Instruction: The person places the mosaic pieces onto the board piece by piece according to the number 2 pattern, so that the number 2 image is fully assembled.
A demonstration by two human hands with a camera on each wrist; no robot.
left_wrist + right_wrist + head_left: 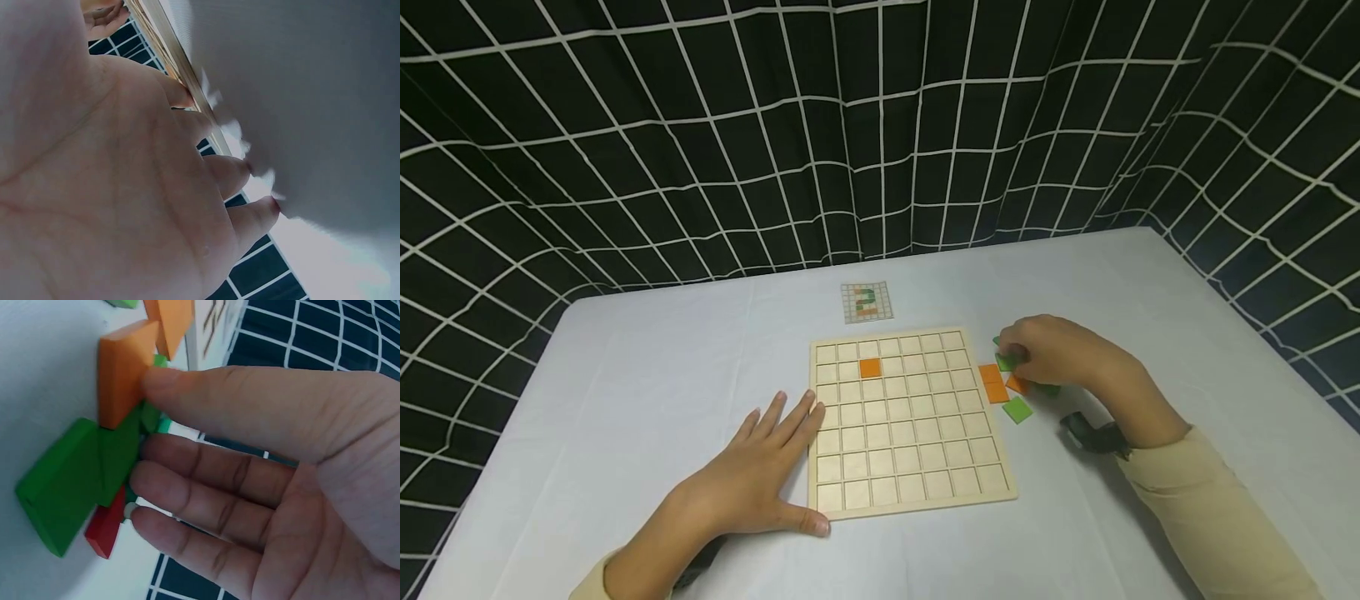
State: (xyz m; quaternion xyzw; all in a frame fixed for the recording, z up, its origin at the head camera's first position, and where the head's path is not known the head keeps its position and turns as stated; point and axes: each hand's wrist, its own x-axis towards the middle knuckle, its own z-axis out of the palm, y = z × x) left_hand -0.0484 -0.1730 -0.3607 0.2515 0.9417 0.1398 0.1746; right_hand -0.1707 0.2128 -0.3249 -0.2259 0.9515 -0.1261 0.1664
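A wooden grid board (910, 425) lies on the white table, with one orange tile (870, 367) in a cell near its upper left. The left hand (758, 479) rests spread along the board's left edge, fingertips and thumb at the frame. Right of the board, the right hand (1056, 354) reaches down over a small pile of tiles. In the right wrist view its thumb touches an orange tile (122, 375), the fingers (187, 481) lie by dark green tiles (59, 487), and a red tile (106, 528) shows below. Whether a tile is pinched cannot be told.
A small pattern card (867, 302) with coloured squares lies beyond the board. Two orange tiles (993, 383) and a light green tile (1018, 409) lie right of the board. A black curtain with white grid lines (880, 125) hangs behind the table.
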